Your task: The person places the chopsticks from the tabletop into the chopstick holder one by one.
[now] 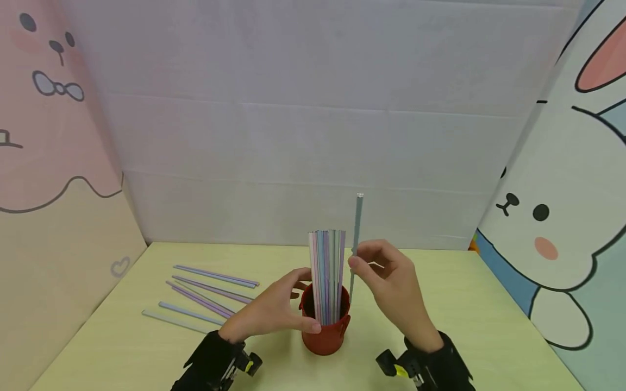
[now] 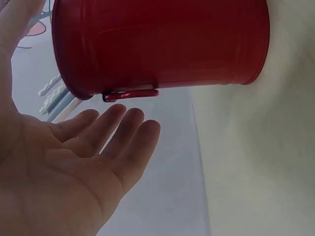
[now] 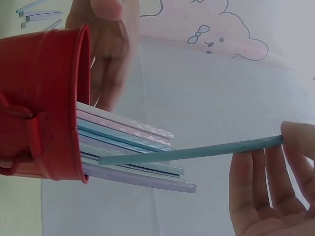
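Note:
A red bucket (image 1: 324, 343) with small side handles stands upright on the table, holding a bunch of pastel straws (image 1: 326, 274). My left hand (image 1: 274, 308) is at its left side, thumb by the front rim; in the left wrist view the loosely bent fingers (image 2: 140, 147) lie just off the red wall. Between thumb and fingertips, my right hand (image 1: 391, 285) pinches one blue-green straw (image 1: 358, 220), nearly upright to the right of the bunch. In the right wrist view that straw's lower end (image 3: 106, 161) overlaps the bunched straws outside the rim.
Left of the bucket, several loose pastel straws (image 1: 217, 276) lie spread on the pale yellow table (image 1: 420, 374), some partly behind my left hand. A white cloth backdrop (image 1: 303, 136) closes off the back, with cartoon-printed panels (image 1: 552, 217) on both sides.

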Action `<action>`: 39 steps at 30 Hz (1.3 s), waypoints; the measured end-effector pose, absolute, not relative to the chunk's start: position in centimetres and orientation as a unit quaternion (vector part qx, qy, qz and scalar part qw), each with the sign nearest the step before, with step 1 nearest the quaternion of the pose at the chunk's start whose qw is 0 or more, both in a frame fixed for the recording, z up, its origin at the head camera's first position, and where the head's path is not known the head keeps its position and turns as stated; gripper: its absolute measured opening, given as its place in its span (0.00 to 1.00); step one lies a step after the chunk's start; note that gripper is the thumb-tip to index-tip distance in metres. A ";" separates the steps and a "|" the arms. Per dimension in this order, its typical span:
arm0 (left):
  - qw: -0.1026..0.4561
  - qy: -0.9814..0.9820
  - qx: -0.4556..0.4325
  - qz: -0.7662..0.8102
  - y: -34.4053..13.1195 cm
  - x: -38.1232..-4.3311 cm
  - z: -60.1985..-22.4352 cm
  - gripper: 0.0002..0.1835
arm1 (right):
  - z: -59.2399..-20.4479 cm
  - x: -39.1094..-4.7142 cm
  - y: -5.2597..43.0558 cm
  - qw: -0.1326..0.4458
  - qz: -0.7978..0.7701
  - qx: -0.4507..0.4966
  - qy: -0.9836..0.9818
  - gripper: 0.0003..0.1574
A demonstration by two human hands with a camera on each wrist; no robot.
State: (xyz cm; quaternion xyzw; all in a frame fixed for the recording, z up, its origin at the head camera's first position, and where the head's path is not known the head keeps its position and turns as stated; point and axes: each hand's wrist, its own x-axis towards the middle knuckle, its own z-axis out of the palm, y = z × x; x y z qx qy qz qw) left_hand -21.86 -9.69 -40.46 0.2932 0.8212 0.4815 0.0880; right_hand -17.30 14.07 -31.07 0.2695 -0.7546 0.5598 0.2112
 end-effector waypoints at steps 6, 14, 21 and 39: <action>0.093 0.806 0.316 0.492 -8.9 -21.9 -41.4 0.51 | -32.5 -18.7 14.2 0.191 0.592 0.246 -0.743 0.09; 0.077 0.802 0.330 0.493 -8.2 -21.3 -41.0 0.47 | -35.8 -21.5 15.5 0.140 0.542 0.202 -0.804 0.11; 0.075 0.794 0.336 0.502 -7.8 -20.0 -38.9 0.44 | -37.1 -22.5 15.9 0.102 0.514 0.203 -0.827 0.11; 0.062 0.800 0.336 0.493 -7.4 -21.2 -41.5 0.45 | -38.7 -23.1 16.2 0.072 0.450 0.205 -0.866 0.11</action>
